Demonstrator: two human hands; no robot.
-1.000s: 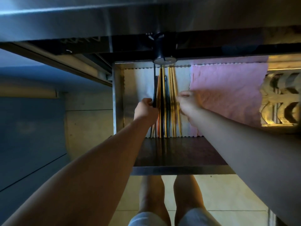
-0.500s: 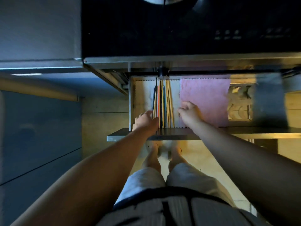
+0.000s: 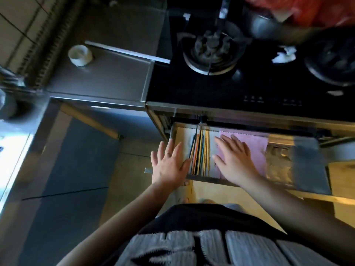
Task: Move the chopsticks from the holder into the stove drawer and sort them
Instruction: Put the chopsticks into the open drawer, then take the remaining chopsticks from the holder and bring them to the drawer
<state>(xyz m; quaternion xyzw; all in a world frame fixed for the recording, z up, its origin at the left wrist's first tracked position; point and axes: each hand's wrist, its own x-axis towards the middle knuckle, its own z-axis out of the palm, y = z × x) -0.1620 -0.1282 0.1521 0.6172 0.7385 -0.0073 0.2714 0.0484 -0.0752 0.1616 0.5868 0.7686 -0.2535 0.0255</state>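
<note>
Several coloured chopsticks [image 3: 200,152] lie side by side, lengthwise, in the open stove drawer [image 3: 307,166] under the black cooktop. My left hand [image 3: 169,164] is spread flat just left of them, over the drawer's left edge, holding nothing. My right hand [image 3: 234,158] is spread flat just right of them, over a pink cloth [image 3: 257,148] that lines the drawer. Neither hand grips a chopstick. No chopstick holder is clearly in view.
The black gas stove [image 3: 211,52] with two burners is above the drawer. A white cup [image 3: 80,55] stands on the grey counter [image 3: 107,77] to the left. A metal rack [image 3: 278,162] sits in the drawer's right part. Blue cabinet fronts [image 3: 73,169] are at lower left.
Both hands have uncurled from the chopsticks and now lie flat beside them. My view has risen from inside the drawer, so the cooktop and counter now show.
</note>
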